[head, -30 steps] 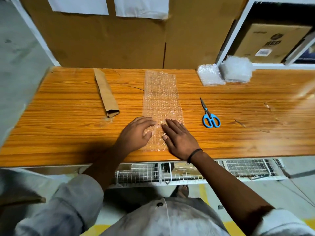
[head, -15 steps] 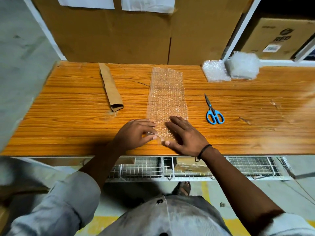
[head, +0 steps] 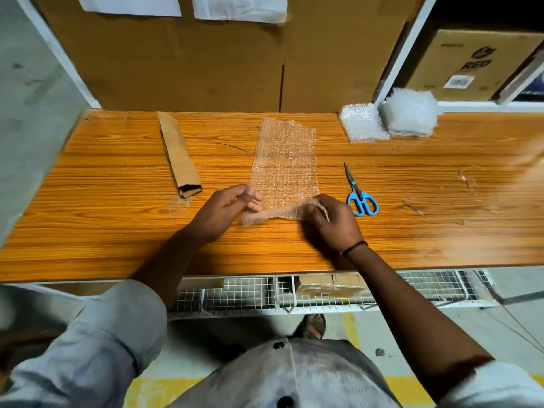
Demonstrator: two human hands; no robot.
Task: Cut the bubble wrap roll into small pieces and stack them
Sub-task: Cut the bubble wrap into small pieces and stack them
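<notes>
A clear bubble wrap strip (head: pixel 284 160) lies lengthwise across the wooden table (head: pixel 117 231), running from the back towards me. Its near end is lifted and folded back off the wood. My left hand (head: pixel 226 209) pinches the near left corner, and my right hand (head: pixel 331 220) pinches the near right corner. Blue-handled scissors (head: pixel 357 192) lie shut on the table just right of my right hand, with nothing touching them. At the back right sit a stack of small bubble wrap pieces (head: pixel 362 123) and a bubble wrap roll (head: pixel 410 111).
A folded brown paper sleeve (head: pixel 178 154) lies at the back left. Cardboard sheets (head: pixel 191 60) stand behind the table, and a white shelf frame (head: pixel 394 63) holds a cardboard box (head: pixel 471 63) at the right. A wire rack (head: pixel 265 293) sits under the front edge.
Both hands lay flat on the near end of the strip before. Now they have curled round its corners and lifted that end off the table, folding it back.
</notes>
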